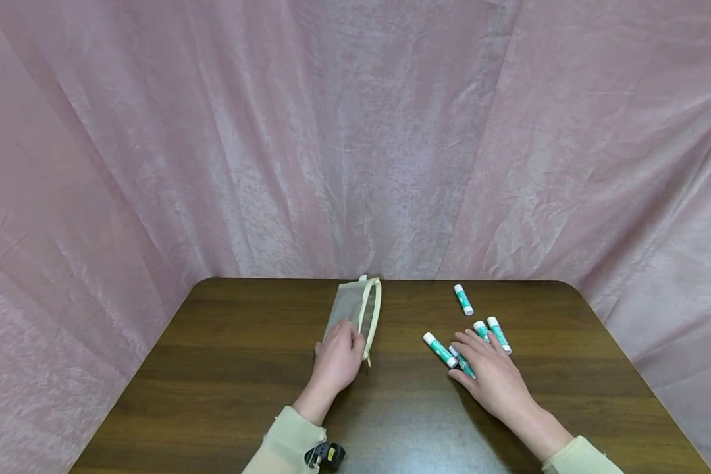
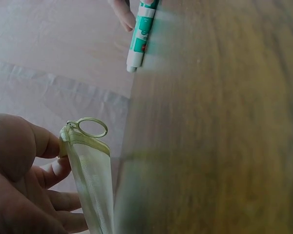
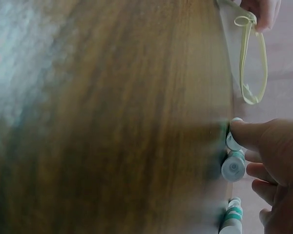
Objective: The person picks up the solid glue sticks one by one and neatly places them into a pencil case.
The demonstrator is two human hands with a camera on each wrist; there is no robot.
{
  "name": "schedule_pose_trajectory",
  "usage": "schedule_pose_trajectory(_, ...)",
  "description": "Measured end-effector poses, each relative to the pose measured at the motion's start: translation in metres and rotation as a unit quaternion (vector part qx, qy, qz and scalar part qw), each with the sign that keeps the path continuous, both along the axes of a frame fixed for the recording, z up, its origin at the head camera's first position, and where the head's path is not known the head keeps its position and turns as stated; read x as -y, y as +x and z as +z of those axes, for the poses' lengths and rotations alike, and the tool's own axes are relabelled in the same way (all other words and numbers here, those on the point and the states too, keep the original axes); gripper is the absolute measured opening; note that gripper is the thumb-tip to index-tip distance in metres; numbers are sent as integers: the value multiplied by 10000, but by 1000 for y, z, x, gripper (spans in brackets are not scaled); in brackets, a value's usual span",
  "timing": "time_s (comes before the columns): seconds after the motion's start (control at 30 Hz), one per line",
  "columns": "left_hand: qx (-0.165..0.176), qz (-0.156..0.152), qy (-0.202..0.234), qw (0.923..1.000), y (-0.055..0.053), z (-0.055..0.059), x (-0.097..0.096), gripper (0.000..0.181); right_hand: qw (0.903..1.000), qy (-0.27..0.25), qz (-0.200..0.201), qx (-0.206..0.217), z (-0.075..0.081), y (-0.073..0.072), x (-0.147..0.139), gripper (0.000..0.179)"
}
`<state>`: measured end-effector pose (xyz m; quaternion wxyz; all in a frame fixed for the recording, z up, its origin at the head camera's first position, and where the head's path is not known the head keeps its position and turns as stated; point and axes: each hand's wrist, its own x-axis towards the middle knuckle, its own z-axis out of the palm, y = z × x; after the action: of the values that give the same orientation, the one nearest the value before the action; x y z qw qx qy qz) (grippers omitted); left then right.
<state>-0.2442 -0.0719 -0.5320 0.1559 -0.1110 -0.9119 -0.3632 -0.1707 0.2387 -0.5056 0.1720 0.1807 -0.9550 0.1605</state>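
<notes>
A pale mesh zipper pouch (image 1: 348, 301) with cream edging lies on the table, its zippered side gaping. My left hand (image 1: 339, 355) pinches the pouch's near end between thumb and index finger; in the left wrist view, the zipper's ring pull (image 2: 93, 127) stands beside that grip. To the right, my right hand (image 1: 494, 375) spreads over a group of green-and-white glue sticks. Its thumb touches or nearly touches one glue stick (image 1: 463, 363), partly hidden by the hand. Beside this lies another glue stick (image 1: 440, 350). Under the fingertips is a partly covered glue stick (image 1: 480, 330).
Another glue stick (image 1: 500, 336) lies just beyond the right fingers, and a separate one (image 1: 463, 299) is farther back. The brown wooden table (image 1: 225, 368) ends at a pink curtain (image 1: 355, 145). A small black device (image 1: 326, 455) is strapped to the left wrist.
</notes>
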Motion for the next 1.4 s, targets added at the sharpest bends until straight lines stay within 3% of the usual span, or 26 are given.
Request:
schedule_pose_trajectory(0.23, -99, 13, 37, 9999, 3, 0, 2, 20, 10000, 35, 72, -8, -2, -3, 1, 54)
schedule_pose_trajectory(0.5, -164, 60, 19, 9998, -7, -16, 2, 21, 9997, 179, 135, 12, -2, -7, 2, 56)
schedule_pose_trajectory(0.6, -125, 67, 44, 9999, -8, -17, 2, 22, 9996, 248, 139, 19, -2, -8, 3, 55)
schedule_pose_trajectory(0.7, -124, -5, -2, 9999, 0, -5, 1, 22, 9994, 299, 168, -16, -2, -9, 4, 53)
schedule_pose_trajectory(0.83, 134, -121, 23, 9998, 15, 22, 0, 22, 9993, 289, 236, -47, -1, -12, 5, 49)
schedule_pose_trajectory(0.97, 432, -109, -116, 9989, 19, 33, -1, 23, 9993, 269, 263, 0, -1, -14, 7, 43)
schedule_pose_trajectory(1.2, 335, -133, -97, 9993, 17, 32, -1, 23, 9994, 236, 250, -26, -3, -17, 9, 34)
schedule_pose_trajectory(1.3, 66, -88, -107, 9999, 9, 16, 0, 20, 9994, 212, 271, -93, -3, -19, 10, 29)
schedule_pose_trajectory(1.4, -30, -98, -26, 9999, 7, 12, 1, 20, 9993, 208, 290, -149, -3, -21, 11, 26)
